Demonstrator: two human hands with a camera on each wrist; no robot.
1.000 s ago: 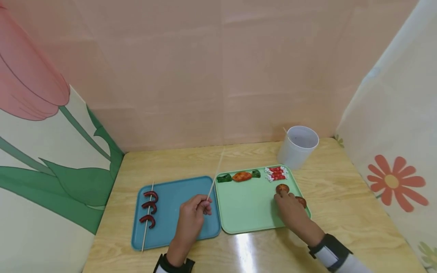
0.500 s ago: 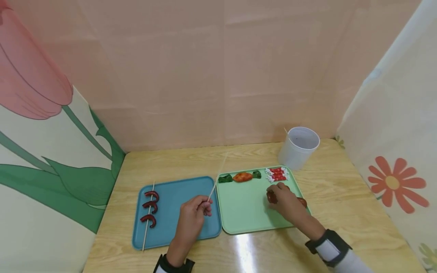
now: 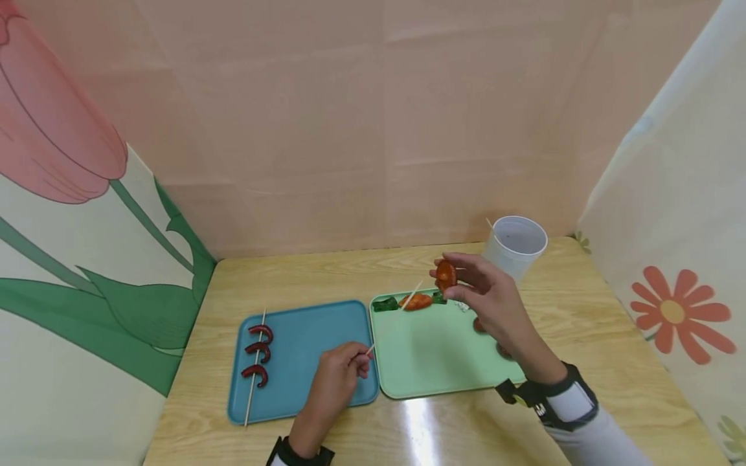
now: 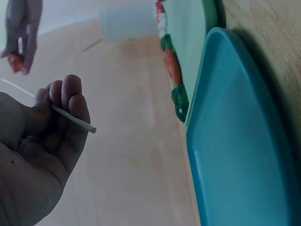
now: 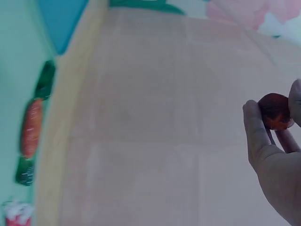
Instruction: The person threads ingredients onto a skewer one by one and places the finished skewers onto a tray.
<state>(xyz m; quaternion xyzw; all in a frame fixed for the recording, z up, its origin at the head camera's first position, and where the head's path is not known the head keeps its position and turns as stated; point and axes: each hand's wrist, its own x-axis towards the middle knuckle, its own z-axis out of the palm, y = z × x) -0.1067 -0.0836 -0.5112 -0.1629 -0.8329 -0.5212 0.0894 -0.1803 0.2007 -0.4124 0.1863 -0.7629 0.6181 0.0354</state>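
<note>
In the head view my left hand (image 3: 337, 373) pinches a thin wooden skewer (image 3: 412, 295) that slants up to the right. The left wrist view shows the blunt end of the skewer (image 4: 75, 118) between thumb and curled fingers. My right hand (image 3: 495, 301), raised over the far part of the green tray (image 3: 431, 362), holds a round brown toy mushroom (image 3: 446, 276) by its edges. A star-like mark shows on the mushroom (image 5: 276, 111) in the right wrist view. The skewer tip and mushroom are apart. Two more brown rounds (image 3: 504, 351) lie on the green tray, partly hidden by my right arm.
On the blue tray (image 3: 315, 317) lies a skewer with three curved dark-red pieces (image 3: 254, 372). An orange piece (image 3: 416, 301) between green ones lies along the green tray's far edge, near red-and-white pieces (image 5: 19, 214). A white cup (image 3: 515, 243) with a stick stands behind.
My right hand has lifted the toy mushroom off the green tray, up and to the left. My left hand has shifted slightly right and lower, and its skewer now leans further right.
</note>
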